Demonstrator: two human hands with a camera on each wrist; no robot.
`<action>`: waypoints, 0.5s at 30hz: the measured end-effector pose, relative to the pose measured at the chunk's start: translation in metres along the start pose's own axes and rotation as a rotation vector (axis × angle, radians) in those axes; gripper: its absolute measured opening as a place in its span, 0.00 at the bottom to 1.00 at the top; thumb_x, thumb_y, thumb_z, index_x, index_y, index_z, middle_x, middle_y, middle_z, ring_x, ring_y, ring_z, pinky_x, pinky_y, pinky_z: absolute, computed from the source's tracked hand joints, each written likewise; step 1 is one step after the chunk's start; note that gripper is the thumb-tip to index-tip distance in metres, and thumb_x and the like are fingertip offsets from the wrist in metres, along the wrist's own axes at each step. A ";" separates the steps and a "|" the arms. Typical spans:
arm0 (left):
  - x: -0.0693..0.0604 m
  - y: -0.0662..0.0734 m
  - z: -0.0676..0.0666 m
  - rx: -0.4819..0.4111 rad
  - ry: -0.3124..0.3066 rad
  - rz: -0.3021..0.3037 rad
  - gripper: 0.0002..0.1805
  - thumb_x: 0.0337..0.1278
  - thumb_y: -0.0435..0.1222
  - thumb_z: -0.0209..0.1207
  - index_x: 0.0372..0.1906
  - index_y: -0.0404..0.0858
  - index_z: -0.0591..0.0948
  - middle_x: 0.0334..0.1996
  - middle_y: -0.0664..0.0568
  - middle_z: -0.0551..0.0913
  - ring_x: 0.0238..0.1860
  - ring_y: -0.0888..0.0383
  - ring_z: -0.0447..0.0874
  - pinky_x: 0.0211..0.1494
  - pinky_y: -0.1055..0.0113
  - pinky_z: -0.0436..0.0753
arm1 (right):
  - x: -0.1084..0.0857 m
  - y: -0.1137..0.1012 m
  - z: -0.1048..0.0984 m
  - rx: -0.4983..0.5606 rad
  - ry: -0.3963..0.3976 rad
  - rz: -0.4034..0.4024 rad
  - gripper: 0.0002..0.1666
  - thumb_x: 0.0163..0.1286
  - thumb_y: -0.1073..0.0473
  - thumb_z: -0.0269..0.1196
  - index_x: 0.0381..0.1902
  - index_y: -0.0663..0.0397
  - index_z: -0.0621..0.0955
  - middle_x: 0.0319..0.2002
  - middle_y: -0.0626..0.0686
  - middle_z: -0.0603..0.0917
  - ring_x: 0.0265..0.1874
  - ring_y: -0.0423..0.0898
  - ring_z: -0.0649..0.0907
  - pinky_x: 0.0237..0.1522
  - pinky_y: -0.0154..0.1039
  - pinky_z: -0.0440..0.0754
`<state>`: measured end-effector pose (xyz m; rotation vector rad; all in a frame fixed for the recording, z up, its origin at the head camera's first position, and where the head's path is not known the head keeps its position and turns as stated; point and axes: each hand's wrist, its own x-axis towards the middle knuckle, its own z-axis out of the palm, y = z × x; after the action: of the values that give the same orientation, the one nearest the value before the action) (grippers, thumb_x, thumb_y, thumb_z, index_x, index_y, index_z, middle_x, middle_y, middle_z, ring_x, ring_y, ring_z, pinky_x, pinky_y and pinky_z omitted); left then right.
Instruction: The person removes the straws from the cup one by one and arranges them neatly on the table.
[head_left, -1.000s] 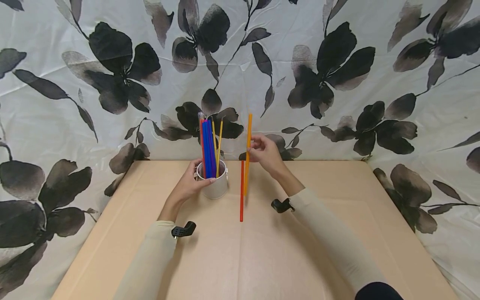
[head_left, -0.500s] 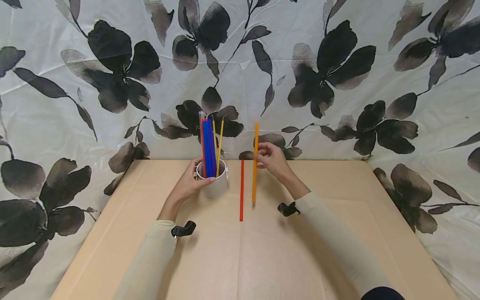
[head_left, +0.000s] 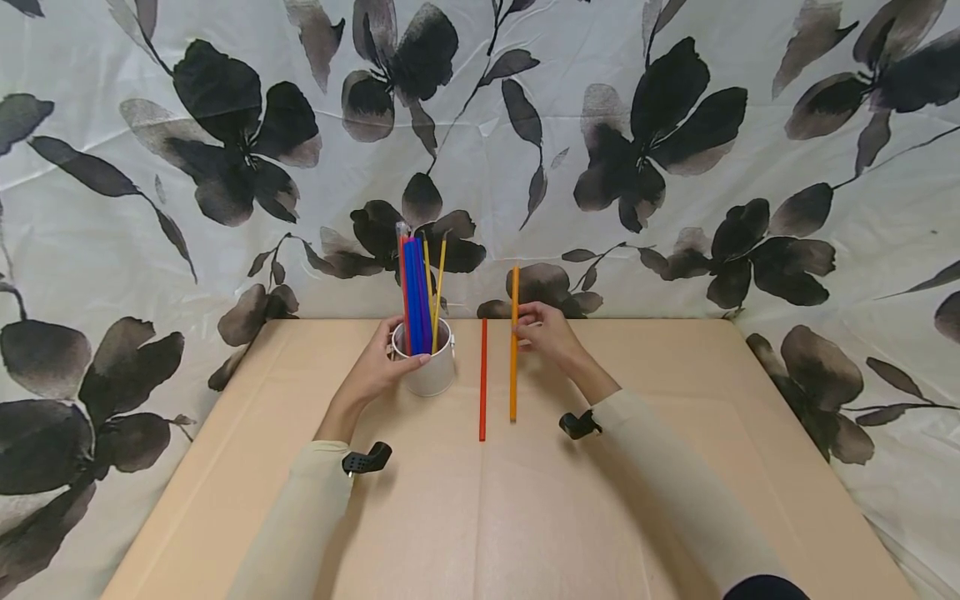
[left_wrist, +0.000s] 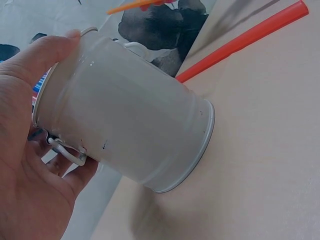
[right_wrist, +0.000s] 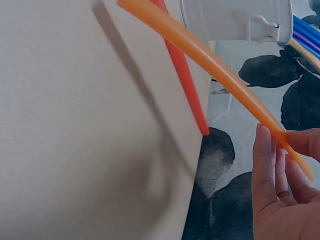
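My left hand [head_left: 378, 364] grips the rim and side of a small white pail [head_left: 431, 383], thumb at its rim in the left wrist view. Blue straws [head_left: 422, 292], thin yellow straws [head_left: 439, 287] and a reddish one stand upright in the pail. To the right, my right hand [head_left: 550, 335] pinches an orange straw [head_left: 513, 375] near its far end. In the right wrist view the orange straw [right_wrist: 215, 67] is held above the table, its shadow apart from it. Between pail and orange straw, a red straw [head_left: 483, 392] lies lengthwise on the table.
A light wooden-looking table [head_left: 555, 517] spreads under both arms. Behind its back edge hangs a white cloth [head_left: 495, 158] with dark flowers. Black devices [head_left: 367, 459] are strapped to the wrists.
My right hand has carried the orange straw rightward from beside the red straw, then lowered it and drawn it slightly nearer. The left hand and pail stay in place.
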<state>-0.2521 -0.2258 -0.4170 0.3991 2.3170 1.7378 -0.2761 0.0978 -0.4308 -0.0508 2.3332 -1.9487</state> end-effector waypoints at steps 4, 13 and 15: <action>0.001 0.000 0.000 0.003 0.000 -0.003 0.48 0.59 0.37 0.71 0.77 0.36 0.54 0.77 0.36 0.58 0.79 0.39 0.54 0.79 0.43 0.55 | 0.001 0.004 0.001 -0.006 -0.008 0.032 0.25 0.70 0.70 0.63 0.63 0.68 0.74 0.44 0.60 0.77 0.37 0.46 0.85 0.52 0.60 0.83; 0.001 0.000 -0.002 0.006 -0.002 -0.013 0.48 0.59 0.37 0.71 0.78 0.36 0.54 0.77 0.36 0.58 0.79 0.39 0.53 0.80 0.42 0.54 | 0.007 0.014 0.008 -0.005 0.003 0.109 0.24 0.69 0.71 0.64 0.61 0.68 0.74 0.43 0.58 0.77 0.35 0.52 0.86 0.53 0.61 0.83; 0.002 0.000 -0.002 0.006 -0.003 -0.009 0.49 0.59 0.37 0.71 0.78 0.36 0.54 0.77 0.36 0.58 0.79 0.39 0.53 0.80 0.42 0.53 | 0.008 0.016 0.009 0.002 0.000 0.116 0.24 0.68 0.71 0.64 0.61 0.69 0.74 0.42 0.58 0.77 0.33 0.52 0.87 0.53 0.61 0.83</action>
<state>-0.2544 -0.2272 -0.4166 0.3921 2.3192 1.7251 -0.2822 0.0912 -0.4480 0.0830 2.2789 -1.8959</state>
